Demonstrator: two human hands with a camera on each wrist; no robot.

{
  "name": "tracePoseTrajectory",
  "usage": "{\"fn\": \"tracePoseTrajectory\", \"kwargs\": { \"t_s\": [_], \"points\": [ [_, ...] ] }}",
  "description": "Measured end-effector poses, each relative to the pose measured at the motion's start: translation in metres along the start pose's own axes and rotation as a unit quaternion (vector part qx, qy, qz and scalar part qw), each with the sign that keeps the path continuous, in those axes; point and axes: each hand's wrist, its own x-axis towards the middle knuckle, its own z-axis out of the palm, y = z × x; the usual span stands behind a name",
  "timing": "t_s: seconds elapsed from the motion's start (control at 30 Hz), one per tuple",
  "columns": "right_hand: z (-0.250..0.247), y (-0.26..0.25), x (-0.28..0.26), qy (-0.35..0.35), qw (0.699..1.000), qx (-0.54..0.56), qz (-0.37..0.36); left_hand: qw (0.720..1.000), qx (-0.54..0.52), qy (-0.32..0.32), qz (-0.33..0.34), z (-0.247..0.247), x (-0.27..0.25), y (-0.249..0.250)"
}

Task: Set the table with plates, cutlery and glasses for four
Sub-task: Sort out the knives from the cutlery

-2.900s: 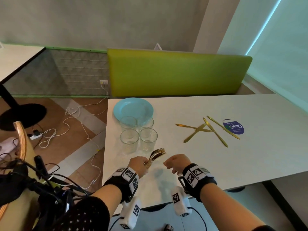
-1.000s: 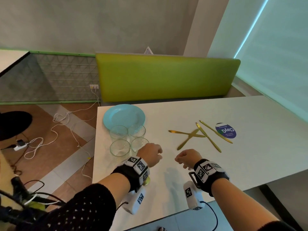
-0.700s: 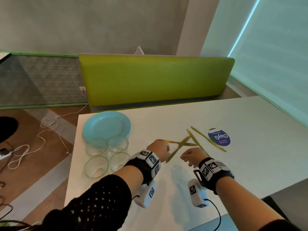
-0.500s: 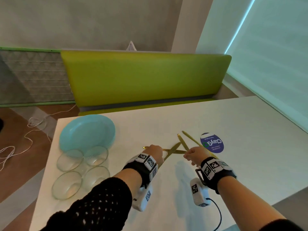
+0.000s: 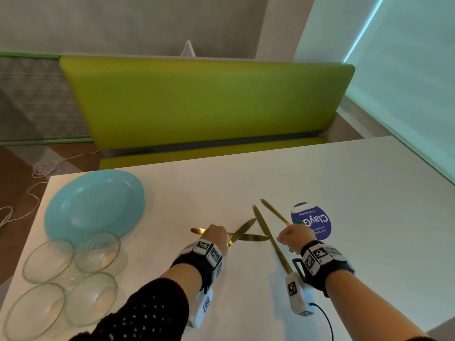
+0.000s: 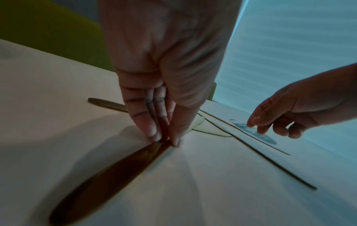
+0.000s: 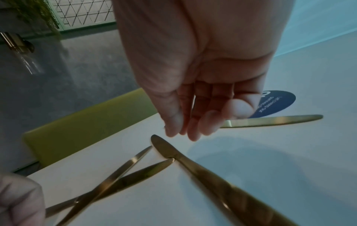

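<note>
On the white desk (image 5: 344, 183), four gold knives lie in a loose scatter near the middle. Two of them cross like scissors; the left hand (image 5: 216, 236) is down on this crossed pair (image 7: 115, 174), thumb and straight fingers (image 6: 148, 122) pinching one knife at its handle against the desk top. A long knife (image 5: 270, 239) runs from far to near just right of the pair, its blade tip close to theirs. The fourth knife (image 7: 274, 120) lies farther right, beside a round blue sticker (image 5: 317, 222).

The right hand (image 5: 294, 236) hovers over the desk between the long knife and the fourth one — fingers loosely curled, pointing down, holding nothing, the fingertips (image 7: 193, 131) just above the long knife's blade.

Over at the far left corner sits a stack of pale blue plates (image 5: 93, 205). Nearer, just beside the stack, four clear glasses (image 5: 69, 274) stand in a tight square, touching or almost touching each other.

Beyond the desk runs a green bench (image 5: 202, 104) — its padded back faces the desk's far edge. White cables (image 5: 37, 168) trail on the floor to the left.
</note>
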Motion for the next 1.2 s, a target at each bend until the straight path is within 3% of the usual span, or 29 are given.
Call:
{"fn": "tracePoseTrajectory", "kwargs": {
  "t_s": [0.53, 0.77, 0.97, 1.03, 1.13, 1.2],
  "points": [
    [0.016, -0.025, 0.004, -0.002, 0.998, 0.032, -0.060, 0.992, -0.119, 0.010, -0.044, 0.001, 0.006, -0.011],
    [0.026, -0.051, -0.015, -0.143, 0.960, 0.225, -0.082, 0.954, -0.286, 0.091, 0.019, -0.009, 0.004, 0.005],
    [0.025, -0.055, -0.017, -0.139, 0.942, 0.298, -0.060, 0.935, -0.329, 0.120, 0.056, -0.003, 0.005, 0.016],
    [0.023, -0.049, -0.016, -0.140, 0.939, 0.309, -0.064, 0.929, -0.349, 0.102, 0.072, -0.002, 0.007, 0.014],
    [0.022, -0.040, -0.015, -0.127, 0.949, 0.280, -0.068, 0.923, -0.364, 0.059, 0.111, -0.002, 0.008, 0.011],
    [0.021, -0.036, -0.013, -0.107, 0.958, 0.259, -0.064, 0.935, -0.328, 0.071, 0.118, -0.003, 0.012, 0.006]
  ]
}}
